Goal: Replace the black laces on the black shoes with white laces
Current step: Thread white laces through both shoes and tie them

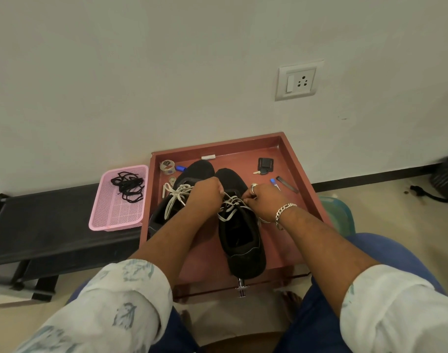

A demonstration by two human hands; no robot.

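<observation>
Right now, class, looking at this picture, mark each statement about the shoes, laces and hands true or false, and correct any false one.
1. The black laces lie in the pink basket. True.
2. Both hands work at the right-hand shoe. True.
3. The left-hand shoe has no laces. False: white laces are threaded through it.
4. The shoes stand on the floor. False: they sit in the reddish tray.
5. The right hand pinches a white lace. True.

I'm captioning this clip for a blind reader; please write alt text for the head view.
Both hands, left hand and right hand, pinch a white lace on the right black shoe in a reddish tray. The left black shoe carries a white lace too; black laces lie in a pink basket.
</observation>
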